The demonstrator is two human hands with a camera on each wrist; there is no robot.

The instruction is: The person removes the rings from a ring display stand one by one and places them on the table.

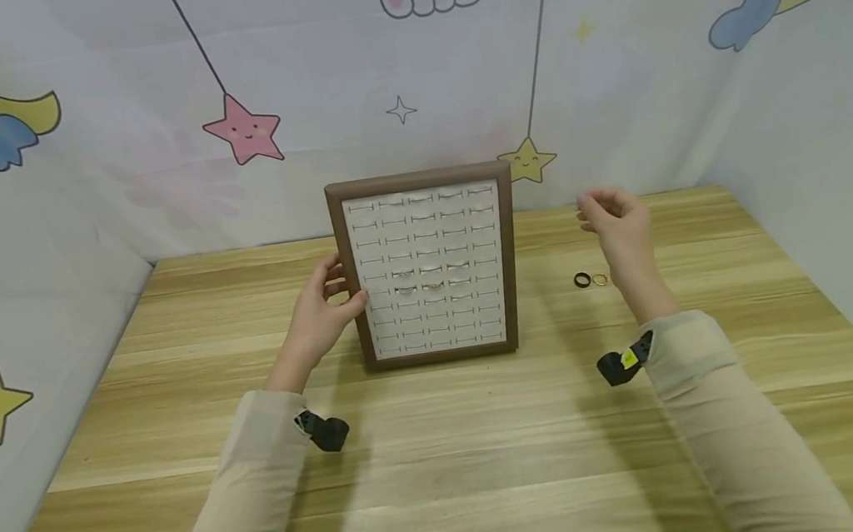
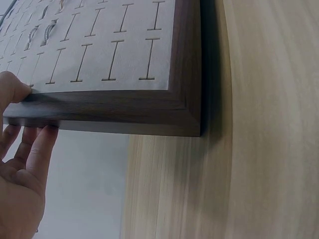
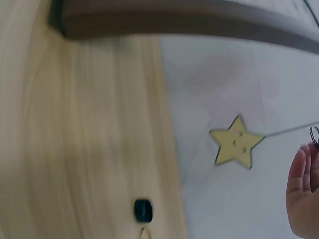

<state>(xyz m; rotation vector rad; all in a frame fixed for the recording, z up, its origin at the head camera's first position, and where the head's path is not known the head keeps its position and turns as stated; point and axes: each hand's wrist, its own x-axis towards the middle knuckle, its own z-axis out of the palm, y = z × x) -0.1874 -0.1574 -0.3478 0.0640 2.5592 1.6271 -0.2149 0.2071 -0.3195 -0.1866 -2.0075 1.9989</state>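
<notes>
Right hand (image 1: pixel 623 234), pinching a studded ring (image 3: pixel 312 137) right of the brown-framed ring display board (image 1: pixel 427 244), probably does best gripping lightly while the left hand (image 1: pixel 317 312), thumb before and fingers behind the board's edge, steadies it.

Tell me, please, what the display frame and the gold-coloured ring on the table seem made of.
Display frame: satin brown, perhaps wood or laminate, given faint grain and mitred corner. Gold-coloured ring: probably polished metal, given its yellow sheen.

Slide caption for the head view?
Left hand grips the ring display; right hand is raised near a black ring and gold ring.
</notes>
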